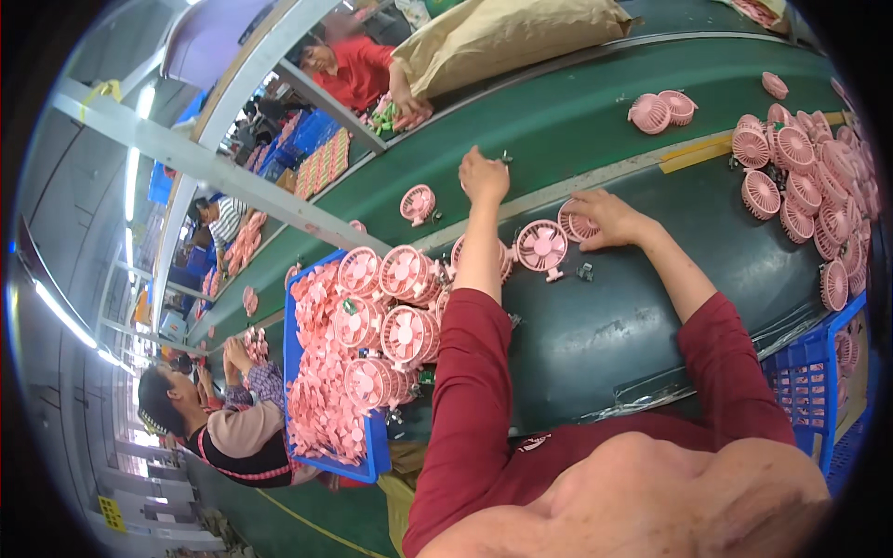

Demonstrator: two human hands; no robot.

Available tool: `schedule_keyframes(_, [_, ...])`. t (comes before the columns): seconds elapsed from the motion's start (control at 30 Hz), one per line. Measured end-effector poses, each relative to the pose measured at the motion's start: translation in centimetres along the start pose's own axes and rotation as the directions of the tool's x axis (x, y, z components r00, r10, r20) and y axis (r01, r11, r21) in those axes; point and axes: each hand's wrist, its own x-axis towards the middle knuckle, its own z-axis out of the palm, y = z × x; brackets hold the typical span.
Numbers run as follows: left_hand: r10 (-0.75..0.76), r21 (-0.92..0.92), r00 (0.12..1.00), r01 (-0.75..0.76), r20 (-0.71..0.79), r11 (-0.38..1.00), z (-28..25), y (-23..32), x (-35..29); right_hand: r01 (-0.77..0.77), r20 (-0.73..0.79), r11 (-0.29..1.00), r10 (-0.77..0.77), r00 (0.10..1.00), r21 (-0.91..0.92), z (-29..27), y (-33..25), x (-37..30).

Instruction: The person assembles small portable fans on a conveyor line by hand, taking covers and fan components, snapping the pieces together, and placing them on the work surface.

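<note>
My left hand (486, 179) reaches over the green conveyor belt (558, 112), its fingers curled. Beside its fingertips shows a small green circuit part (505, 158); whatever else the fingers hold is hidden behind the hand. My right hand (609, 219) is closed round the edge of a pink round fan head (579, 224) at the dark work surface. Left of it stands another pink fan head (542, 245) with visible blades. A small circuit board (585, 272) lies just below. Further fan heads (406, 272) are stacked in rows near my left forearm.
A blue tray (377, 445) of small pink parts stands at left. Many pink fan heads (800, 177) are heaped at right, above a blue crate (805, 391). A metal frame post (223, 181) crosses at left. Co-workers sit along the belt, one in red (358, 74) opposite.
</note>
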Motion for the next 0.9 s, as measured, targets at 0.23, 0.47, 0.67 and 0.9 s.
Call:
schedule_keyframes(0.23, [-0.248,0.307,0.93,0.161,0.272,0.938,1.1,-0.9,1.1,0.073,-0.217,0.745,0.098,0.971,0.663,-1.8,1.2,-0.3])
schedule_keyframes(0.47, [-0.141,0.383,0.944,0.017,0.3,0.924,2.3,-4.2,2.9,0.163,-0.019,-0.456,0.304,0.952,0.875,-3.4,2.2,-0.1])
schedule_keyframes(0.67, [-0.106,0.192,0.977,0.07,0.183,0.979,0.8,-1.8,2.5,0.193,-0.105,-0.203,0.375,0.921,0.96,-2.9,1.1,1.1])
schedule_keyframes(0.9, [0.286,-0.824,0.796,0.413,0.534,0.389,0.1,7.9,-5.6,0.241,-0.452,0.436,0.484,0.749,0.867,-3.8,1.4,-0.1])
